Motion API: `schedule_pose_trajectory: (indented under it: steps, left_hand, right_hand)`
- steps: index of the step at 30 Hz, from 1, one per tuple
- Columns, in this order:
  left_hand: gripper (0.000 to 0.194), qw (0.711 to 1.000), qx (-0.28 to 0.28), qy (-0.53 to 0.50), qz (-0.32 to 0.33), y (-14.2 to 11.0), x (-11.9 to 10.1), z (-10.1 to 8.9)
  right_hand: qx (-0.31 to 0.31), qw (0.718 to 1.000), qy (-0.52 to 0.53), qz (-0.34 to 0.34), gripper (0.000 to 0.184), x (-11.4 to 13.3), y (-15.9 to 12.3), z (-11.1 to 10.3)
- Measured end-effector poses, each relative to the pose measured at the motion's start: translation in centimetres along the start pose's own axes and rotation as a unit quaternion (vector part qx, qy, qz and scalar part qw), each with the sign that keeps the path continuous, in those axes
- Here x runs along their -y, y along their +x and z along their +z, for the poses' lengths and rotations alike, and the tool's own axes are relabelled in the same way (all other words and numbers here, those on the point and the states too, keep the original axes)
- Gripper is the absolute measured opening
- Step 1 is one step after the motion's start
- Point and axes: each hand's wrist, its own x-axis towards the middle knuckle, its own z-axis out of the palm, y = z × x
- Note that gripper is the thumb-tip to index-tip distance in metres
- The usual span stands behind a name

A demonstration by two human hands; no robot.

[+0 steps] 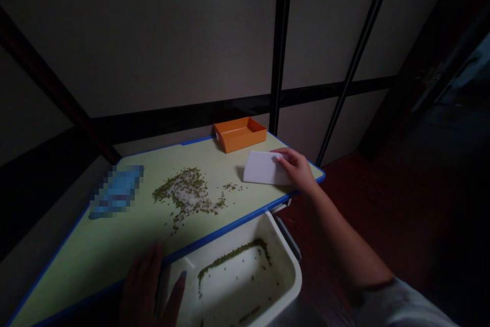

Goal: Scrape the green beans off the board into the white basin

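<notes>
My right hand (296, 168) grips a flat white scraper card (263, 168), its edge resting on the pale green table (115, 235) near the right corner. To the left of the card lies a scatter of small green beans mixed with white grains (186, 193). My left hand (147, 286) clasps the near-left rim of a white plastic bin (283, 250), thumb inside it. The bin sits just below the table's blue front edge and has a band of green beans (229, 256) inside.
An empty orange tray (240, 133) stands at the table's far edge. A blurred blue item (117, 192) lies on the table's left side. Panelled walls with dark frames rise behind the table. Dark reddish floor (375, 194) stretches to the right.
</notes>
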Motion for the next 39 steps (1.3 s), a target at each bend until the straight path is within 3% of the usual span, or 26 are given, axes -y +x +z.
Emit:
schedule_pose_trajectory:
  steps: [8,18,23,33,39]
  left_hand:
    - [0.076,0.999,0.017,-0.027,-0.008,0.0,-0.2,-0.1]
    - [0.07,0.999,0.016,-0.037,-0.011,-0.1,-0.7,-0.2]
    - [0.069,0.999,-0.004,-0.037,-0.002,-0.3,-0.7,-0.1]
    - [0.074,0.997,0.014,-0.063,-0.036,-0.3,-1.6,-0.4]
    - [0.08,0.997,0.03,-0.048,-0.049,-0.2,-2.3,-0.7]
  right_hand:
    - [0.021,0.998,0.045,0.047,0.029,-2.1,0.6,1.9]
    - [0.02,0.997,0.046,0.066,0.029,-2.5,0.5,1.7]
    - [0.031,0.995,0.049,0.079,0.031,-2.1,0.2,1.8]
    - [0.092,0.994,-0.024,0.044,0.031,-0.8,-0.4,1.8]
    - [0.094,0.994,0.017,0.055,0.033,-0.9,-0.3,1.7]
